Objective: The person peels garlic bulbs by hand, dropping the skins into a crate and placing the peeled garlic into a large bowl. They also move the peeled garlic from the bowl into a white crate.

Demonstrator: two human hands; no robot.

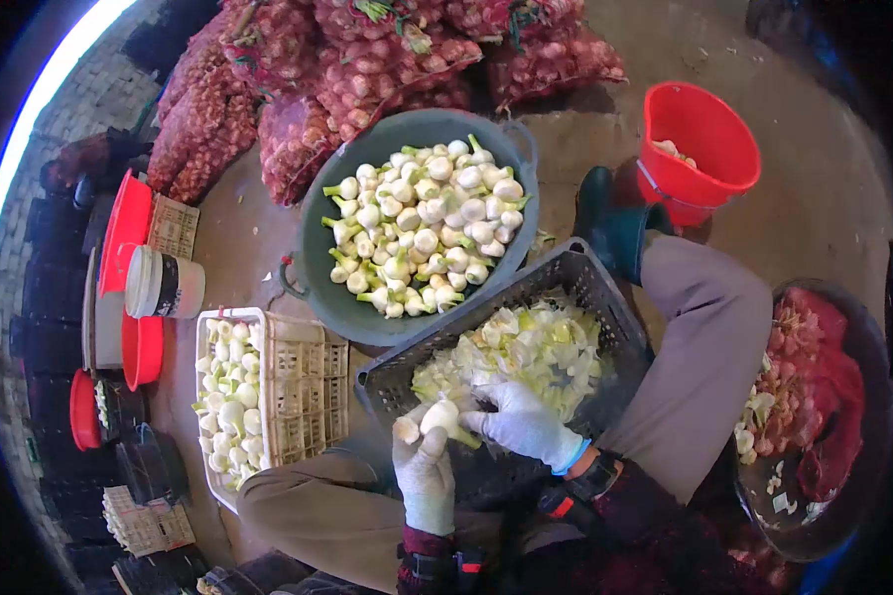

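Note:
My left hand (pixel 425 476), in a white glove, grips a pale peeled bulb (pixel 439 415) over the near edge of a dark plastic crate (pixel 585 273). My right hand (pixel 526 424), also gloved, touches the same bulb from the right with pinched fingers. The crate holds a heap of pale green and white peelings (pixel 526 352). Just beyond it, a big grey tub (pixel 342 297) is filled with several peeled white bulbs (pixel 427 228). My knees frame the crate on both sides.
A white crate (pixel 308 387) at the left holds more bulbs. A red bucket (pixel 700 149) stands far right, a dark basin (pixel 843 496) with red netting near right. Red mesh sacks (pixel 347 69) pile up behind. Red basins and a white tub (pixel 164 285) sit left.

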